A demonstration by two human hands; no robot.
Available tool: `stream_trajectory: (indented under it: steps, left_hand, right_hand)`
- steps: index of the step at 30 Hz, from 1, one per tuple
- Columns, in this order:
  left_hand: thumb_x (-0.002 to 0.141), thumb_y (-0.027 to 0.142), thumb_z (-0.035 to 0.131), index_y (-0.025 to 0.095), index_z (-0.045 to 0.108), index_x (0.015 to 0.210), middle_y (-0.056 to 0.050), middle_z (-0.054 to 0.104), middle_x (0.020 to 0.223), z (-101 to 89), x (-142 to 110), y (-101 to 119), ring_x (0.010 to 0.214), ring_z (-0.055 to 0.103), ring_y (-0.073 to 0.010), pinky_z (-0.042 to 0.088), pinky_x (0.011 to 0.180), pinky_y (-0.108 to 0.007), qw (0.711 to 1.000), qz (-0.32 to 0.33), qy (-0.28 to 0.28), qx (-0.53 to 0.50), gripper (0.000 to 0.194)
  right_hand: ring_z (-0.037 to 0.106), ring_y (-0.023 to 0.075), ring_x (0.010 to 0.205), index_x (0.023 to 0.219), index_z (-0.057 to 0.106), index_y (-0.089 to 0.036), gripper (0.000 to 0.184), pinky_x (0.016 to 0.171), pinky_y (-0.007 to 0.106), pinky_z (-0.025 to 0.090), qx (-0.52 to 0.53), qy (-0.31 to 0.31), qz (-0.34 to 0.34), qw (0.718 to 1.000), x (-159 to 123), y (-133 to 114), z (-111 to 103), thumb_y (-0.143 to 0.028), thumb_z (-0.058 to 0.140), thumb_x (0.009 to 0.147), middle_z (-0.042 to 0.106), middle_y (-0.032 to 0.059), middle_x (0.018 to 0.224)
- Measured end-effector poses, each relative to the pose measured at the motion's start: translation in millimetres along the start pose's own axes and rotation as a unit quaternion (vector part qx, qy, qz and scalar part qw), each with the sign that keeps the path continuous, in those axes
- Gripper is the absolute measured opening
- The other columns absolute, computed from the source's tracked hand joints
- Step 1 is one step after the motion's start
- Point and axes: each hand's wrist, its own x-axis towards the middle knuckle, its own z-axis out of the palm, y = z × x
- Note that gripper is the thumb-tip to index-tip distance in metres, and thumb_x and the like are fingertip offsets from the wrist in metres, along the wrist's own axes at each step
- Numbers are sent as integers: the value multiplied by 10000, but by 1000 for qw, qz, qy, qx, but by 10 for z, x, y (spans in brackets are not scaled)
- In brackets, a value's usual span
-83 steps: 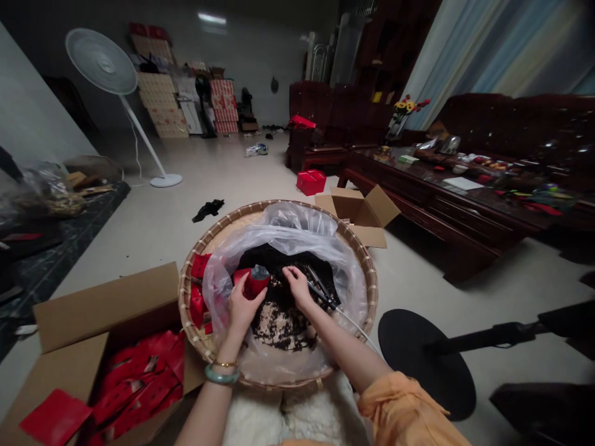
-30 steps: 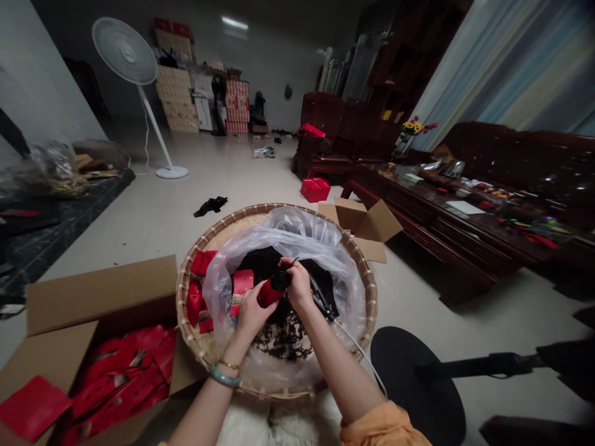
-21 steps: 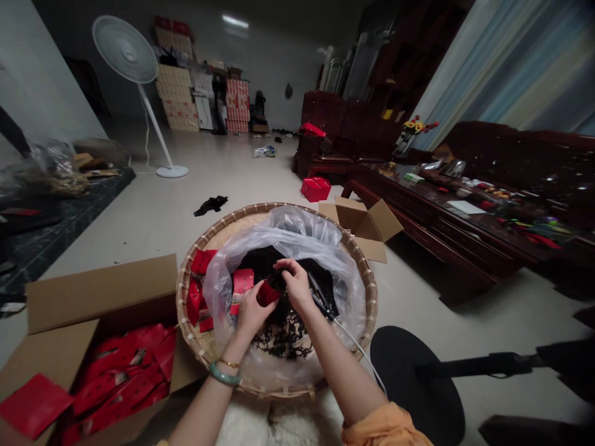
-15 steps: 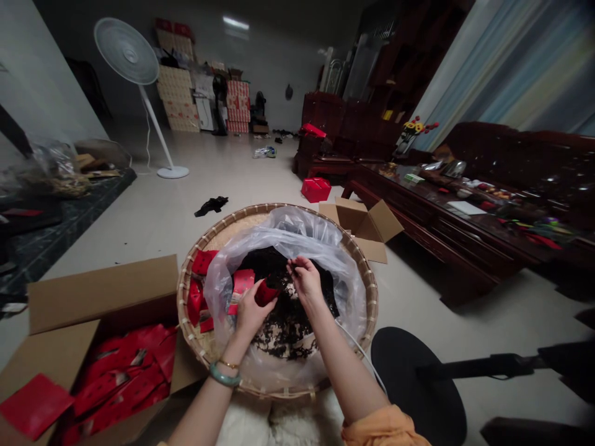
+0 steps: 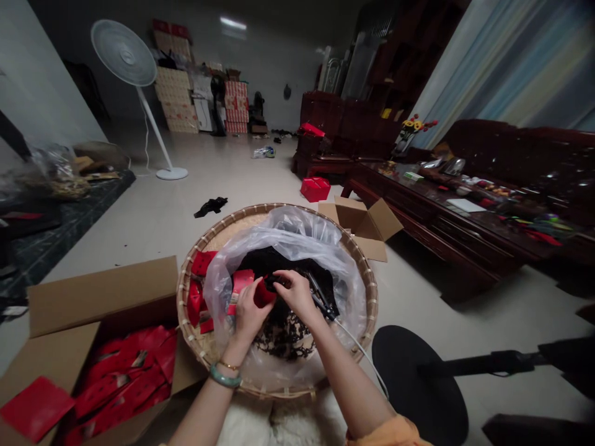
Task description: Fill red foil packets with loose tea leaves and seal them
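Left hand (image 5: 248, 317) clasps a red packet (image 5: 264, 293), whose top edge meets the curled fingers of the right hand (image 5: 297, 296), its grip unclear, above dark leaves (image 5: 283, 334) in a clear plastic bag (image 5: 288, 232) on a round woven tray (image 5: 274, 207).

The left forearm (image 5: 204, 402) and the right forearm (image 5: 346, 378) reach forward and come together in front of the body. The left hand (image 5: 248, 319) stands up with curled fingers, and the right hand (image 5: 297, 295) bends down beside it, palm facing downward.
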Motion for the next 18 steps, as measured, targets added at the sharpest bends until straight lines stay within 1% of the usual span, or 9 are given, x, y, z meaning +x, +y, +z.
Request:
stream_trajectory:
  steps: [2,4,6,8,9,11,14,16,18]
  left_hand:
    - [699,280,682,170,519,1196,-111,627,1110,-11,-2,1,1023,573,-273,447,906,-426,1000,5,-1,7,535]
    - [698,293,686,169,513,1200,-111,622,1123,-12,-4,1,1034,567,-274,442,914,-426,1000,4,-2,9,545]
    - [698,311,687,168,513,1195,-114,619,1126,-4,-5,-2,1039,564,-276,439,916,-425,1000,3,0,13,545]
    - [701,312,684,165,515,1191,-117,618,1126,8,-8,-6,1044,560,-280,437,916,-427,1000,7,1,18,539]
    - [703,305,679,163,514,1191,-118,618,1124,14,-9,-7,1044,558,-282,436,914,-429,1000,10,0,20,534]
    - [713,278,658,155,511,1192,-124,619,1112,20,-13,-9,1033,560,-284,438,904,-432,1000,19,0,24,516]
    - [744,240,607,147,513,1185,-133,621,1094,10,-19,-4,1009,569,-281,438,892,-436,999,46,9,28,460]
    - [763,252,593,144,512,1182,-134,621,1091,-5,-19,4,1008,570,-276,436,894,-433,998,61,12,29,441]
    - [759,287,614,144,512,1183,-132,622,1083,-21,-15,12,1006,569,-277,436,890,-429,998,58,15,36,458]
  right_hand:
    - [589,150,672,784,689,-201,162,659,269,476,-1,16,15,1000,28,17,-44,-170,545,716,650,6,734]
    - [584,151,649,762,673,-194,149,630,266,475,9,49,38,998,64,50,-125,-188,527,734,647,5,716]
    - [593,163,718,831,672,-188,164,679,283,480,-2,90,32,995,86,63,-213,-211,526,759,653,27,798]
    - [580,188,865,942,671,-194,207,789,317,464,-47,103,-7,994,76,31,-267,-236,563,771,639,59,942]
    - [561,199,925,989,666,-205,239,832,329,448,-72,90,-30,993,56,-1,-270,-253,596,766,623,68,1000]
    - [534,208,960,1014,669,-230,280,856,333,431,-115,34,-64,991,-8,-83,-214,-296,662,742,612,68,1020]
    - [534,197,881,948,694,-243,212,792,309,439,-153,-47,-76,984,-104,-177,-33,-312,678,748,638,51,902]
    - [547,185,822,887,704,-233,129,762,299,441,-143,-55,-63,986,-123,-183,71,-272,644,780,657,38,821]
    - [573,171,778,837,704,-215,107,745,289,452,-78,-27,-36,996,-93,-142,99,-240,606,803,674,29,793]
